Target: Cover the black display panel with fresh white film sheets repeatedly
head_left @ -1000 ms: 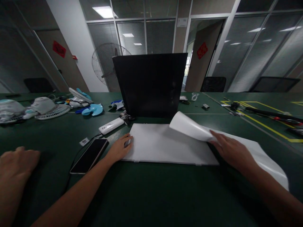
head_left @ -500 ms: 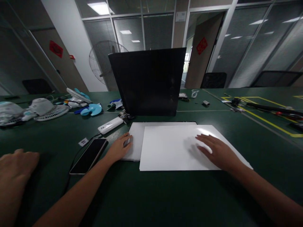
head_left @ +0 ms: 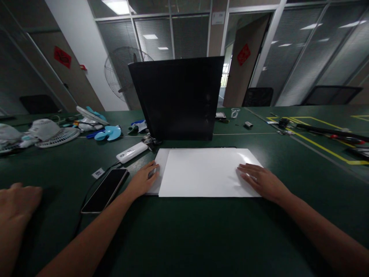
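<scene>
A smooth white sheet point(head_left: 198, 173) lies over a thin white panel point(head_left: 162, 157), whose left strip and dark back edge stay uncovered. My left hand point(head_left: 142, 179) rests at the panel's left edge with fingers stretched and slightly apart. On the sheet's right side lies my right hand point(head_left: 261, 181), palm down, its fingers extended; whether it presses on the surface is hard to tell. Behind the sheet stands a large black panel point(head_left: 178, 100), upright and leaning a little.
Left of my left hand are a phone point(head_left: 105, 190), a white stick-shaped device point(head_left: 132, 152) and a small label point(head_left: 98, 173). Another person's closed hand point(head_left: 19, 200) rests at far left. Fan parts point(head_left: 59, 136), a blue fan blade point(head_left: 108, 133) and a plastic cup point(head_left: 235, 112) stand farther back.
The white sheet has slid left and away from me, so its edges line up more closely with the panel beneath. My right hand is now lower over its right edge; my left hand stays put.
</scene>
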The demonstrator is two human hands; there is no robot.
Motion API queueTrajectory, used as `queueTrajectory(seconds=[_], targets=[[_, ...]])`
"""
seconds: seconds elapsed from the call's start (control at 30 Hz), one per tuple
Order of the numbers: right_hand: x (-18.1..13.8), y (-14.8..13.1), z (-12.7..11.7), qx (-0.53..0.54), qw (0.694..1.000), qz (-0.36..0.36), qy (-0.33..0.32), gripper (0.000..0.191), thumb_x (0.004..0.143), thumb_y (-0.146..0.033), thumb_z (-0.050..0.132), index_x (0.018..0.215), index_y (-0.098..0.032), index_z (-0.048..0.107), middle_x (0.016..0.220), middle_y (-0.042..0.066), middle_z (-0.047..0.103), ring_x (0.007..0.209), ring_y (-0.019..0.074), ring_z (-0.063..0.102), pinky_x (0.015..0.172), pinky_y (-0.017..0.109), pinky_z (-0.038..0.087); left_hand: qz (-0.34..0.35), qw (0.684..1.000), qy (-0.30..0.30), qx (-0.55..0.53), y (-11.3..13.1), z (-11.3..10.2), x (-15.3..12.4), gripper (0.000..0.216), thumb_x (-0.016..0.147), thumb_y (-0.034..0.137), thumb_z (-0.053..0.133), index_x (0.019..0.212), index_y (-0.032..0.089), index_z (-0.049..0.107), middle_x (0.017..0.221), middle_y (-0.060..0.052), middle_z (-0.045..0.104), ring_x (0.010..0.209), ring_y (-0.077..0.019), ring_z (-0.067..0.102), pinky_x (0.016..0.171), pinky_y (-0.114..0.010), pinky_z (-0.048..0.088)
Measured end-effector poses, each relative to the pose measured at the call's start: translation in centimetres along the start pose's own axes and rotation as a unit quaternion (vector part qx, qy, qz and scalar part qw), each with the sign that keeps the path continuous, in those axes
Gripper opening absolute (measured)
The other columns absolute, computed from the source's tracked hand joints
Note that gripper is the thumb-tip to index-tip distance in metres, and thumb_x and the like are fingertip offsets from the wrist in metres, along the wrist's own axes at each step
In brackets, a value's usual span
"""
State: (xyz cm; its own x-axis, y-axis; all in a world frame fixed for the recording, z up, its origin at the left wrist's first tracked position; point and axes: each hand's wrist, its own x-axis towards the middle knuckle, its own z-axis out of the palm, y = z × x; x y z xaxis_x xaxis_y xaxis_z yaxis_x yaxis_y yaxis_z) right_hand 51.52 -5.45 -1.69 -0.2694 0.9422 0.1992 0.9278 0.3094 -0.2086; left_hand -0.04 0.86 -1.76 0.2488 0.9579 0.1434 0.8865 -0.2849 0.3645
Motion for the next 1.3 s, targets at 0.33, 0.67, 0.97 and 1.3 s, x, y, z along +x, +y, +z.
queueTrajectory(seconds=[0.33, 0.67, 0.97, 1.3], targets=[[-0.1, -0.3, -0.2, 0.023, 0.998, 0.04, 0.043, 0.061, 0.103, -0.059, 0.034, 0.149, -0.024, 0.055, 0.155, 0.007, 0.05, 0.144, 0.0282, 0.044, 0.12, 0.056, 0.036, -0.019, 1.0, -0.015, -0.011, 0.1, -0.3, -0.3, 0.073, 0.091, 0.065, 0.054, 0.147, 0.018, 0.054, 0.162, -0.012, 0.041, 0.147, -0.0335, 0.042, 0.122, -0.051, 0.032], [-0.3, 0.4, -1.5, -0.057, 0.977, 0.196, 0.055, 0.07, 0.1, -0.066, 0.027, 0.123, -0.02, 0.074, 0.123, 0.016, 0.072, 0.104, 0.0359, 0.069, 0.085, 0.055, 0.058, 0.01, 1.0, -0.001, -0.017, -0.6, 0.1, 0.1, 0.058, 0.093, 0.04, 0.046, 0.143, 0.011, 0.057, 0.159, -0.014, 0.045, 0.145, -0.0299, 0.045, 0.124, -0.047, 0.029], [0.1, 1.1, -0.1, -0.007, 0.99, 0.138, 0.032, 0.065, 0.098, -0.066, 0.035, 0.13, -0.02, 0.069, 0.136, 0.012, 0.066, 0.118, 0.033, 0.065, 0.104, 0.053, 0.051, 0.01, 1.0, 0.011, -0.011, -0.6, 0.1, 0.1, 0.057, 0.091, 0.025, 0.039, 0.143, 0.01, 0.058, 0.159, -0.013, 0.046, 0.147, -0.0276, 0.044, 0.126, -0.045, 0.027], [0.4, 2.6, 1.3, 0.07, 0.992, 0.099, 0.038, 0.061, 0.098, -0.064, 0.042, 0.136, -0.023, 0.066, 0.145, 0.01, 0.059, 0.14, 0.032, 0.049, 0.119, 0.059, 0.036, 0.006, 1.0, 0.005, -0.007, -0.4, -0.1, 0.0, 0.055, 0.094, 0.033, 0.04, 0.141, 0.015, 0.059, 0.159, -0.011, 0.046, 0.144, -0.0284, 0.047, 0.124, -0.048, 0.031]])
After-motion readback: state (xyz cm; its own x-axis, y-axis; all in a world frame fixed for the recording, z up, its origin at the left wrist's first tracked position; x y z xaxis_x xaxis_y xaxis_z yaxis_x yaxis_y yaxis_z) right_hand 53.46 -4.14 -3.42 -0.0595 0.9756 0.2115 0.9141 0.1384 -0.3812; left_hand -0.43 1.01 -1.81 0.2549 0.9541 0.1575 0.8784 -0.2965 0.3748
